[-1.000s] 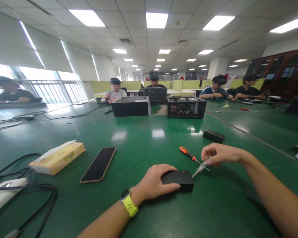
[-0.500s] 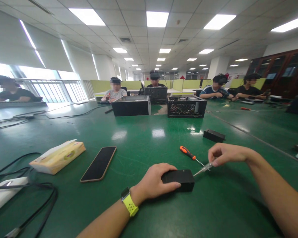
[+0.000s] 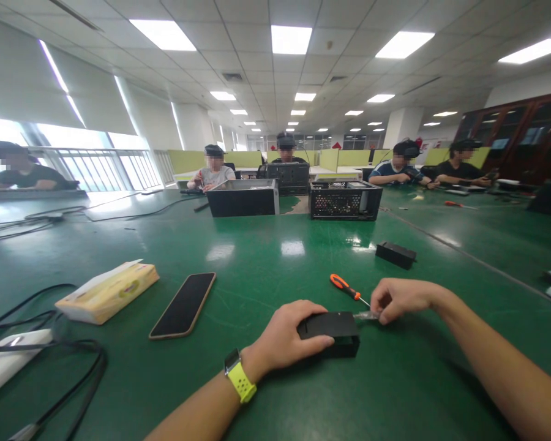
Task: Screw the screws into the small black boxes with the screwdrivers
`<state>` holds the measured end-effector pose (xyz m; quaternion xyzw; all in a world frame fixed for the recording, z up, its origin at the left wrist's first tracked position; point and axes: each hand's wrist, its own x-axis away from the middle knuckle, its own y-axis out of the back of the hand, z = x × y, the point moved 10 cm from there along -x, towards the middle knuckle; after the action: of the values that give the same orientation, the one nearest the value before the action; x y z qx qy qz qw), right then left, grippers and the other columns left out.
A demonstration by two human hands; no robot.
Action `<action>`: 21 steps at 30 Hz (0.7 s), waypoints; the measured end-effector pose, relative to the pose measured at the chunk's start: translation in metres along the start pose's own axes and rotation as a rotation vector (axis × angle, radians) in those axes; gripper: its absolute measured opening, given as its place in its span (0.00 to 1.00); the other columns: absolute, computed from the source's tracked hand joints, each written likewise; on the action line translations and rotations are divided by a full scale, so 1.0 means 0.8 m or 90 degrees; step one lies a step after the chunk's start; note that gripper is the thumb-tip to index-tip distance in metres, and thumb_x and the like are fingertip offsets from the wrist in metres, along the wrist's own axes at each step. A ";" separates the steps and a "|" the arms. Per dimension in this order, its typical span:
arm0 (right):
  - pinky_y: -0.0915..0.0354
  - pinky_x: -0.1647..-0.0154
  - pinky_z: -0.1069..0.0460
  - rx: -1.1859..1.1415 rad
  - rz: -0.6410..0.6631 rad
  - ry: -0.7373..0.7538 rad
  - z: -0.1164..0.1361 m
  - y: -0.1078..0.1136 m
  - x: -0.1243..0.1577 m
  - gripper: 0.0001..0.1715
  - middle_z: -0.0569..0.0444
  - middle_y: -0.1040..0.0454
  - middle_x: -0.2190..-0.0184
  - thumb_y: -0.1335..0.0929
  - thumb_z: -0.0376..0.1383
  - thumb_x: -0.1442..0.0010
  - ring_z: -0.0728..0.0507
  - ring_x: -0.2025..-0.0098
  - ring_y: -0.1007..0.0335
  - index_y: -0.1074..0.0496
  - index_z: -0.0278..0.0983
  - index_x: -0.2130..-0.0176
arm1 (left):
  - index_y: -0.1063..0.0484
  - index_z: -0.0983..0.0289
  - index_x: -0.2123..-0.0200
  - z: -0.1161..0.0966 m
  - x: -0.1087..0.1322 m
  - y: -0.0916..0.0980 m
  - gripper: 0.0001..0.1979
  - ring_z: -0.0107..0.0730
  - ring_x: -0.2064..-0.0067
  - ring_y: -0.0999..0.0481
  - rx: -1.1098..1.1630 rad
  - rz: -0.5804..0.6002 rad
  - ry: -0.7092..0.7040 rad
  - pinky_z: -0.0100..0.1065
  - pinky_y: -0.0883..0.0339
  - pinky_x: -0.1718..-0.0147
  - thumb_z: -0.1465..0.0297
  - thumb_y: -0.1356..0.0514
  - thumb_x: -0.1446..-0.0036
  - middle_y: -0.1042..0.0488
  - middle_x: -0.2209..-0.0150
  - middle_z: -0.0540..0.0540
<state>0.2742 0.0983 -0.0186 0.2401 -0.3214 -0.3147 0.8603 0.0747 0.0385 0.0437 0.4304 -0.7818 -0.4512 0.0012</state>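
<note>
Black rectangular plastic box (image 3: 330, 334) lies gripped under my left hand (image 3: 284, 340); my right hand (image 3: 401, 298), pinching a slim clear-handled screwdriver (image 3: 366, 315), has just lowered, tip now at the box's right end.

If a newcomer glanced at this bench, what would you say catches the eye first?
Most likely the two hands at the near middle: the left hand grips a black box on the green table, while the right hand pinches a clear screwdriver at the box's right end. Next, the orange-handled screwdriver lying just behind them, and the yellow watch strap on the left wrist.
</note>
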 end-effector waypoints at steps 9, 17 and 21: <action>0.36 0.70 0.52 -0.136 -0.352 0.078 0.011 0.082 0.028 0.07 0.56 0.30 0.76 0.35 0.38 0.50 0.46 0.72 0.32 0.39 0.38 0.73 | 0.28 0.63 0.55 -0.003 -0.001 0.005 0.20 0.37 0.56 0.28 0.008 -0.030 -0.040 0.36 0.36 0.55 0.61 0.34 0.49 0.26 0.57 0.56; 0.50 0.75 0.55 0.164 -0.376 0.208 0.127 0.016 0.011 0.22 0.60 0.37 0.79 0.30 0.50 0.48 0.50 0.75 0.43 0.35 0.36 0.75 | 0.28 0.63 0.54 0.000 -0.001 -0.001 0.21 0.39 0.56 0.28 -0.008 -0.013 -0.029 0.37 0.35 0.55 0.61 0.34 0.50 0.26 0.57 0.56; 0.46 0.72 0.54 0.283 -0.261 0.199 0.146 -0.022 0.005 0.38 0.55 0.25 0.71 0.27 0.60 0.60 0.45 0.71 0.31 0.25 0.39 0.58 | 0.28 0.62 0.54 0.000 -0.002 -0.005 0.21 0.39 0.55 0.27 -0.008 0.002 -0.037 0.37 0.36 0.54 0.61 0.33 0.50 0.25 0.56 0.56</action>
<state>0.1873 0.0590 0.0516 0.5269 -0.1915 -0.3630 0.7443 0.0787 0.0387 0.0413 0.4158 -0.7796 -0.4681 -0.0178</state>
